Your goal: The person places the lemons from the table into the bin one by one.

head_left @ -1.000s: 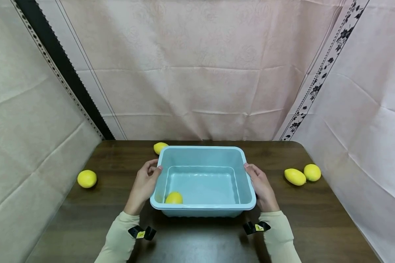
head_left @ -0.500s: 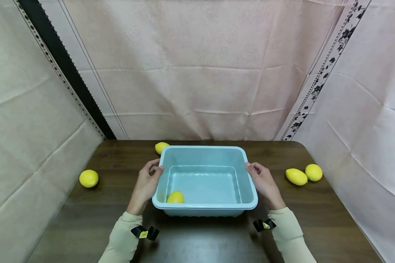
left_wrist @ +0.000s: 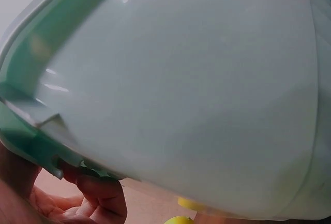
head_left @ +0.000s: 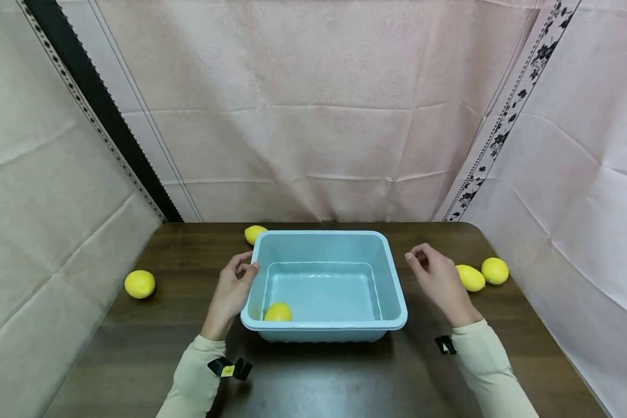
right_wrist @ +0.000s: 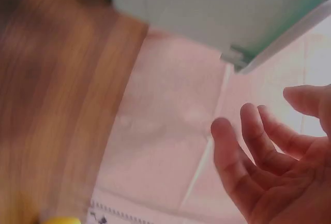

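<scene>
A light-blue plastic basin (head_left: 324,335) stands mid-table, with one lemon (head_left: 278,312) in its near left corner. My left hand (head_left: 231,292) grips the basin's left rim between thumb and fingers; the left wrist view shows the curled fingers (left_wrist: 106,195) at the rim, beside the basin's pale outer wall (left_wrist: 196,79). Apart from the basin, on its right, my right hand (head_left: 441,283) holds nothing. Its loosely bent fingers (right_wrist: 258,146) show in the right wrist view. Nearest to it lies a lemon (head_left: 471,278), partly covered by the hand.
Another lemon (head_left: 495,271) lies at the far right, beside the partly covered one. At the left sits a lemon (head_left: 140,284), and one more lemon (head_left: 253,234) is behind the basin's far left corner. Pale cloth (head_left: 313,145) hangs around the brown wooden table (head_left: 313,380).
My right hand has let go of the basin's right rim and moved right, toward the two lemons there. My left hand and the basin have stayed nearly in place.
</scene>
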A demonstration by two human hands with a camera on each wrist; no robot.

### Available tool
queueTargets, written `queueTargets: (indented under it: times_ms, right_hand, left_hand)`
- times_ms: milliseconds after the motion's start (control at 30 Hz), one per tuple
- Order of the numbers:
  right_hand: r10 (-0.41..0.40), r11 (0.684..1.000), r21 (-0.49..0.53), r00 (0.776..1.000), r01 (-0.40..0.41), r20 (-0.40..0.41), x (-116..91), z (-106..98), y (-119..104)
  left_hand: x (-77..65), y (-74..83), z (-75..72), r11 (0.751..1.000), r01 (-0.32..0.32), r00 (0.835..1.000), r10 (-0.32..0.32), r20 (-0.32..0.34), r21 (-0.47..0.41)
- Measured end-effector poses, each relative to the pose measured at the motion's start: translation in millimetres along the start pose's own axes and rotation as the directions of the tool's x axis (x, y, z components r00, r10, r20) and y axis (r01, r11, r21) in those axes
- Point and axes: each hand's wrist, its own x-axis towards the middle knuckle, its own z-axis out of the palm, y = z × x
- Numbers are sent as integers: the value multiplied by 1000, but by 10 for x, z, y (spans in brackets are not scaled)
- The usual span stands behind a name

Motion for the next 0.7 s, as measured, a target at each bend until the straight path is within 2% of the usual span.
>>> queueTargets:
  times_ms: [200,367,467,700]
  right_hand:
    - [-24,993,-115,1000,26,14,-5,-89,99]
    - [-58,976,-215,998,48,-39,-11,-149,281]
    - [-22,965,-263,998,9,-50,-14,-181,418]
    - [120,948,-303,991,-94,67,-7,-211,762]
  left_hand:
    - [-26,-18,-20,1000,10,1000,-10,-7,-17]
    - [-21,-15,-6,1000,18,1000,-18,5,-21]
    - [-10,-11,3,1000,18,1000,-18,9,-23]
    - [8,-16,0,1000,17,1000,-17,3,-23]
